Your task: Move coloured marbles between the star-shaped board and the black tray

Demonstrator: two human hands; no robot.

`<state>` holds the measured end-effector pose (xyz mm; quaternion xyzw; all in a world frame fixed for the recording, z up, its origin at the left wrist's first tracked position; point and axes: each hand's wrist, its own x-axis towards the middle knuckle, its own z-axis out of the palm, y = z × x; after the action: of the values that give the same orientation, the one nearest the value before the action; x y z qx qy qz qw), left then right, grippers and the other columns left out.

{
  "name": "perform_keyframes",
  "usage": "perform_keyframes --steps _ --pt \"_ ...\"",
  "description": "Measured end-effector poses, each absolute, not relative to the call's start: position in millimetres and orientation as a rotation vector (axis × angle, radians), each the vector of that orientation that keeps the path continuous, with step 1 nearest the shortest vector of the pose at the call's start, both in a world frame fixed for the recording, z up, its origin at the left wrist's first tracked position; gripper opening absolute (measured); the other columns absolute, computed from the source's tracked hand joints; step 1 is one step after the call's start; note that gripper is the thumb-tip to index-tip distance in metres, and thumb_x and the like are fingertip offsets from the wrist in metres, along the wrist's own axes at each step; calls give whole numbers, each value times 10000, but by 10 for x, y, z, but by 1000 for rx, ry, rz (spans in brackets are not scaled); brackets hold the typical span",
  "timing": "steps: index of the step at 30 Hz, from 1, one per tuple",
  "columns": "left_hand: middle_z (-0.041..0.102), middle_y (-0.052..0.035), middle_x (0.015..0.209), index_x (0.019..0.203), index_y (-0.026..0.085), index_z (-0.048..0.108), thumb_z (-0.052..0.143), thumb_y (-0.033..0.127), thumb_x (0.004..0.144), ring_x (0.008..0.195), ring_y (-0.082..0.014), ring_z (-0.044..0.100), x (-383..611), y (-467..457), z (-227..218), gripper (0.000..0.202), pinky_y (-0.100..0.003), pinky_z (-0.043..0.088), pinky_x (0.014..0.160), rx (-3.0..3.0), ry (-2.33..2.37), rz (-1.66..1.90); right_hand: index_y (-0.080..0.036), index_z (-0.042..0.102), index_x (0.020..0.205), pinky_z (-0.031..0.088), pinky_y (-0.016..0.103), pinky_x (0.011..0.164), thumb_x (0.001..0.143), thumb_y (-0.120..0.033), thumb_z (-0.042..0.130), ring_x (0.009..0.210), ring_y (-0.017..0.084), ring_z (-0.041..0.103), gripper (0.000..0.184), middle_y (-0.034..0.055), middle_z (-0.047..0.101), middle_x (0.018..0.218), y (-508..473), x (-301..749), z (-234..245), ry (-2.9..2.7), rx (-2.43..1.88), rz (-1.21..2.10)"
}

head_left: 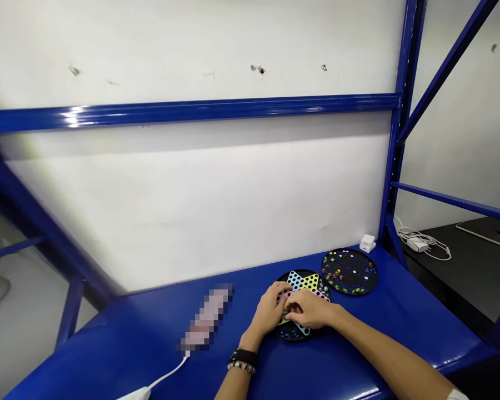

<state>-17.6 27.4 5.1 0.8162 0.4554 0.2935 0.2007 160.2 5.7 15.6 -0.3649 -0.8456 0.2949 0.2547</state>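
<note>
A star-shaped Chinese checkers board [310,281], with coloured points full of round holes, lies in a round black tray [294,336]. Small glass marbles [324,289] show around the star's edge. My left hand [270,307] is curled over the left side of the board, gripping it, with its fingertips near my right hand. Over the middle of the board, the thumb and fingers of my right hand [308,309] are pinched together. Whatever they hold is hidden. Both hands cover much of the board's centre and left.
Behind the board to the right sits a second black disc [349,270] holding scattered marbles and white pieces. A white charger [367,243] stands by the blue rack post. Left of my hands lies a pixelated flat object [207,317] with a white cable [169,373].
</note>
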Motion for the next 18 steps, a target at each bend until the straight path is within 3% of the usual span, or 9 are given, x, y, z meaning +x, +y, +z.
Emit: perform_keyframes --steps 7,13,18 --pt "659 -54 1155 1055 243 652 425 253 884 1093 -204 603 -167 250 80 285 -371 477 986 2270 1280 808 -173 671 778 415 246 711 769 -214 663 750 152 571 42 22 682 813 21 1538 69 -2443 -1011 482" --pt "654 -53 1164 1065 243 653 463 238 849 1098 -215 600 -154 232 118 288 -385 469 995 2272 1299 783 -163 713 840 449 251 766 776 -248 702 838 165 594 107 46 688 928 15 1521 38 -2450 -909 494" --pt "655 -56 1173 1075 248 660 471 242 848 1110 -225 594 -164 234 117 296 -398 467 1003 2262 1290 771 -159 722 851 457 247 752 786 -269 714 802 151 580 128 35 671 884 -31 1478 62 -2451 -849 571"
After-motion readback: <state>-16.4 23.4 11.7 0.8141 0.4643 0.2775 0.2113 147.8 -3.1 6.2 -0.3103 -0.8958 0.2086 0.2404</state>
